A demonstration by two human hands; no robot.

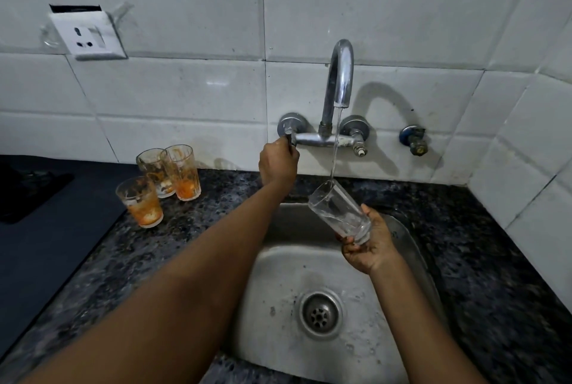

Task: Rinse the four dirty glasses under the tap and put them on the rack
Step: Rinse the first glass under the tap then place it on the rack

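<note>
Glass (340, 213), tilted under the tap's (339, 80) stream, is gripped by the right hand (368, 247); left hand (277, 164) grasps the tap handle (289, 137).

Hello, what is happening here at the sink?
A person is rinsing glasses. The right hand holds a clear glass tilted under the running tap, over the sink. The left hand grips the tap handle. Three dirty glasses wait on the counter.

White wall socket (88, 38) above dark speckled countertop (483, 260), blue-capped valve (413, 139) on tiles
</note>
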